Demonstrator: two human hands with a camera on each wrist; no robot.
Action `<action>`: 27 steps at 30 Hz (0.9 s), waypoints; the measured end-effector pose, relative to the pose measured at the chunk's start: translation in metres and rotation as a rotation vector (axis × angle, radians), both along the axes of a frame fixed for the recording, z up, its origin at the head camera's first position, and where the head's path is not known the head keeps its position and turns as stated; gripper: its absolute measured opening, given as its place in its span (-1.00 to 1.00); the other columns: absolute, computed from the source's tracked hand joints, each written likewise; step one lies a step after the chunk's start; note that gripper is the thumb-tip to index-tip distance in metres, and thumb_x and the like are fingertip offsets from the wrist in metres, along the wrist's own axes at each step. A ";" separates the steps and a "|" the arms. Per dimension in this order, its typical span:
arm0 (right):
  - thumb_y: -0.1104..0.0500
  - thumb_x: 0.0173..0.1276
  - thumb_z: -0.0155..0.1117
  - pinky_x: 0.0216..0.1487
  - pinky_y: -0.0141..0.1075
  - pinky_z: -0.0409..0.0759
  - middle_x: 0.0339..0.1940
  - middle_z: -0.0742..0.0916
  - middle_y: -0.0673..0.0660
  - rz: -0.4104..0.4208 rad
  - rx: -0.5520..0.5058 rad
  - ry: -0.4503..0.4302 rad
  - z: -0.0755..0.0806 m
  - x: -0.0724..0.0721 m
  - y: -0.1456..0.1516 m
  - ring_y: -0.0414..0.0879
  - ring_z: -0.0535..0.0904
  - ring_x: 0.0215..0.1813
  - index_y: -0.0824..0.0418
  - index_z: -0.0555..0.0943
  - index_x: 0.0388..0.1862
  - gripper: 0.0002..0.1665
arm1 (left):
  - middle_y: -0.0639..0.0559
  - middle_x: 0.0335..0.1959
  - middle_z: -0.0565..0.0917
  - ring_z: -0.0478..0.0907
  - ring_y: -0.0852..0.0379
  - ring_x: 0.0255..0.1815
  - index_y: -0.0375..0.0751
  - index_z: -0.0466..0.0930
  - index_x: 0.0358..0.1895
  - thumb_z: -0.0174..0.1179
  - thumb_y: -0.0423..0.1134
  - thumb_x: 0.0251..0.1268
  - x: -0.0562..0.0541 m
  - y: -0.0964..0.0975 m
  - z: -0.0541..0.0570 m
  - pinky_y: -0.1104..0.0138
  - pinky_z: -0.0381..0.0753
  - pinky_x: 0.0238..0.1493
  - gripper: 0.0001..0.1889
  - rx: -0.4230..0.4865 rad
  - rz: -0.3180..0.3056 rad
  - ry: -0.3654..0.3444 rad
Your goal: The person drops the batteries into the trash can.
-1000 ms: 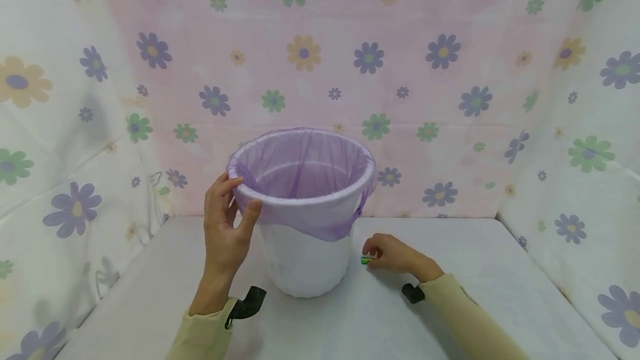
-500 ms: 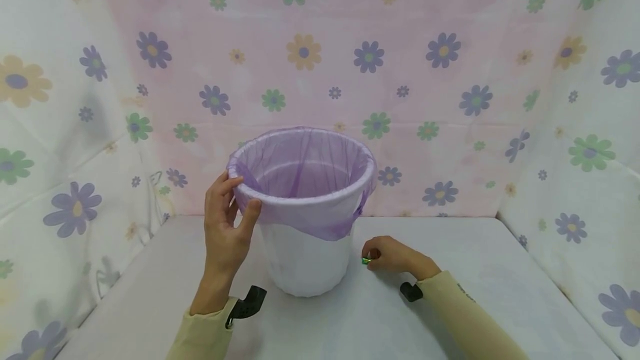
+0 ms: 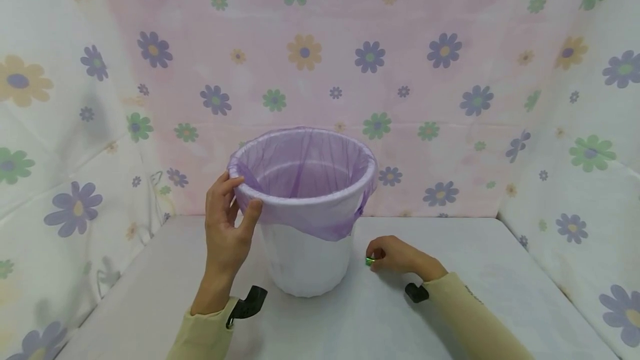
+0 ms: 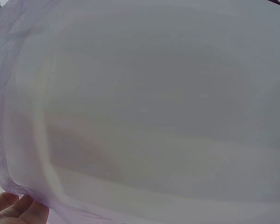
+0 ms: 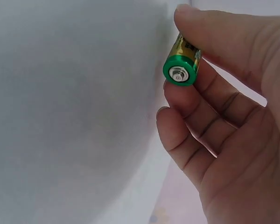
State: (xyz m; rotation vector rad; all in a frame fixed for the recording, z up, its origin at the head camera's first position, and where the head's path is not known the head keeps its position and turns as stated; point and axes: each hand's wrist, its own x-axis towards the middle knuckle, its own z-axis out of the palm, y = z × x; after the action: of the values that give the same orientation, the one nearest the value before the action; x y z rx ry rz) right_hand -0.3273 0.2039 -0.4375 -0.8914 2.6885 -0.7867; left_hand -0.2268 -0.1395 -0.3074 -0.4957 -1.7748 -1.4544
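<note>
A white trash can stands upright on the table, with a thin purple bag lining it and folded over its rim. My left hand holds the can's near-left rim, thumb on the front and fingertips at the edge. In the left wrist view its fingers touch the bag, with the can's white wall filling most of that picture. To the right of the can, my right hand pinches a small green-and-gold battery between thumb and fingers, low over the table. The battery's metal tip faces the right wrist camera.
The white table reaches back to a pink flowered cloth. Flowered white cloths hang at the left and right sides. A black wrist camera sits on the left sleeve, another black one on the right.
My right hand has shifted slightly to the right with the battery, a little away from the can. The left hand and the can have stayed in place.
</note>
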 end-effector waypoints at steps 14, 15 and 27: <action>0.22 0.25 0.34 -0.29 -0.36 0.51 -0.38 0.56 -0.14 0.061 0.031 0.135 0.045 0.032 0.014 -0.23 0.45 -0.32 0.08 0.61 -0.15 -0.81 | -0.17 0.37 0.21 0.27 -0.16 0.34 -0.37 0.35 0.21 0.21 -0.47 0.17 -0.005 -0.003 -0.004 0.13 0.30 0.33 -0.49 0.001 0.006 -0.011; 0.22 0.25 0.34 -0.29 -0.36 0.51 -0.38 0.56 -0.15 0.061 0.033 0.144 0.050 0.035 0.015 -0.24 0.45 -0.32 0.08 0.61 -0.15 -0.81 | -0.16 0.37 0.21 0.27 -0.15 0.34 -0.36 0.35 0.22 0.22 -0.46 0.17 -0.007 -0.004 -0.006 0.13 0.30 0.33 -0.49 0.002 0.004 -0.010; 0.24 0.28 0.31 -0.27 -0.35 0.55 -0.36 0.56 -0.15 0.105 0.052 0.276 0.132 0.060 0.025 -0.27 0.46 -0.32 0.11 0.61 -0.13 -0.82 | -0.08 0.38 0.22 0.28 -0.07 0.35 -0.29 0.38 0.23 0.24 -0.44 0.16 -0.008 -0.005 -0.008 0.15 0.30 0.32 -0.48 0.001 -0.001 0.004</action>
State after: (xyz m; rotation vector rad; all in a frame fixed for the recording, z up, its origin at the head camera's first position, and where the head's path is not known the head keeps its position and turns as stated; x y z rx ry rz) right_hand -0.2669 0.2287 -0.3051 -1.1961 2.8487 -0.6084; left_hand -0.2346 -0.1446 -0.3154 -0.4988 -1.7703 -1.4540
